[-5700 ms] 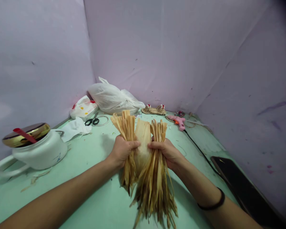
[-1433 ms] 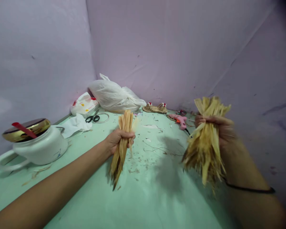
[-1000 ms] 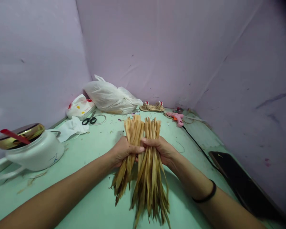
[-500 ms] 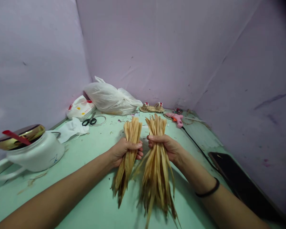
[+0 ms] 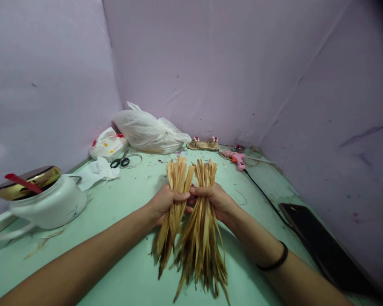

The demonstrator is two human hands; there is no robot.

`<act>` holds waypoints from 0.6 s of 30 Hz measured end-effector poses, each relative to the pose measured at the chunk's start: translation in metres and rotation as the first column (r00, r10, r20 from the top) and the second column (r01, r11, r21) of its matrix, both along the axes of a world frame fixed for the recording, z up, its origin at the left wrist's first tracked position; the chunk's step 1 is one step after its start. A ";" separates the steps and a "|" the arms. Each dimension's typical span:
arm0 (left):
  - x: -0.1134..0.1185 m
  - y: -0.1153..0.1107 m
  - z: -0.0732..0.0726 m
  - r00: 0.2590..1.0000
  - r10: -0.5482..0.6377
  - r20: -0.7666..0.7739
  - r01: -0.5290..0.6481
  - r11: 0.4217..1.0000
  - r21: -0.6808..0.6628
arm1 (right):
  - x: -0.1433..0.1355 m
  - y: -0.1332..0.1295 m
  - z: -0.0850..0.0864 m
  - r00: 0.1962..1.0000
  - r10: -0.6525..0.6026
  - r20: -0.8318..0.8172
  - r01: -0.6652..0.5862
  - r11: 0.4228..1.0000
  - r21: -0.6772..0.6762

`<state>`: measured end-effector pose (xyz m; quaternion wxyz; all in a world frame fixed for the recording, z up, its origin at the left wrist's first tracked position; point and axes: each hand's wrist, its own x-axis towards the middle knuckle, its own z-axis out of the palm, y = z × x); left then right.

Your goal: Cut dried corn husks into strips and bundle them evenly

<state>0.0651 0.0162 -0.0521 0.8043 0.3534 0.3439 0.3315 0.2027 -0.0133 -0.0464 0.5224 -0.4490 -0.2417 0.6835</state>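
Observation:
My left hand (image 5: 169, 202) is closed around a bundle of dry, straw-coloured leaf strips (image 5: 177, 174), thumb across the front. A thicker bundle of the same dried strips (image 5: 204, 238) is gripped by my right hand (image 5: 215, 199). Both bundles hang upright over the table, pale cut ends up and darker, frayed ends fanning downward. The two hands meet in the middle, thumb tips nearly touching, and the bundles stand side by side. Fingers behind the bundles are mostly hidden. A dark band circles my right wrist.
On the green table (image 5: 124, 263) a white pot (image 5: 51, 206) with a gold lid stands left. Scissors (image 5: 120, 162), tissues (image 5: 108, 144) and a white plastic bag (image 5: 150, 131) lie behind. A woven piece (image 5: 203, 145), a pink glue gun (image 5: 236, 158) and a phone (image 5: 325, 242) are farther right.
My right hand has moved left with its bundle, up against my left hand. One strip in the left bundle now leans out to the right. The left hand has barely moved.

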 end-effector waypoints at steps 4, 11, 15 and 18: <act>-0.001 0.004 0.001 0.995 0.089 -0.037 -0.090 0.995 -0.032 | 0.002 -0.001 0.005 0.994 -0.085 0.070 0.087 0.996 -0.029; 0.000 -0.002 0.003 1.000 0.008 0.030 -0.006 0.997 -0.076 | -0.007 -0.004 0.004 0.995 -0.055 0.087 0.055 0.998 -0.001; -0.001 0.001 0.001 0.999 0.005 0.032 -0.002 0.994 -0.106 | -0.004 -0.002 0.003 0.992 -0.052 0.119 0.055 0.998 -0.022; -0.003 0.006 -0.001 0.997 0.069 -0.033 -0.072 0.992 -0.100 | 0.002 -0.002 0.006 0.995 -0.050 0.084 0.054 0.998 -0.042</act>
